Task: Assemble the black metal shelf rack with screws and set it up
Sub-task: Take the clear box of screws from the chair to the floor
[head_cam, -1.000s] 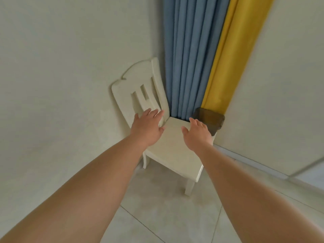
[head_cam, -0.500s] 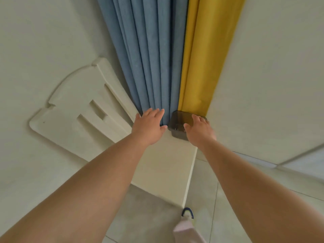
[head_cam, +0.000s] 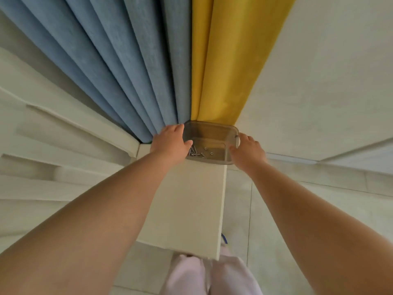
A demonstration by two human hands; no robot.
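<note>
A smoky translucent plastic box (head_cam: 210, 133) stands at the far end of a white chair seat (head_cam: 191, 201), against the curtains. Several small screws (head_cam: 196, 153) and washers lie on its bottom. My left hand (head_cam: 170, 143) is on the box's left side, thumb over the rim and fingers behind the wall. My right hand (head_cam: 247, 149) is on the right side, thumb at the near corner and fingers along the right wall. The black shelf rack is not in view.
The chair back (head_cam: 63, 150) spreads out at the left. Blue curtain (head_cam: 127, 60) and yellow curtain (head_cam: 229, 60) hang right behind the box. White walls close in on both sides. Tiled floor (head_cam: 240, 209) lies right of the seat, and my pale trouser legs (head_cam: 210, 275) show below.
I have leaned in over the chair. Both hands have moved forward from above the seat to the two sides of the box, which now shows its screws.
</note>
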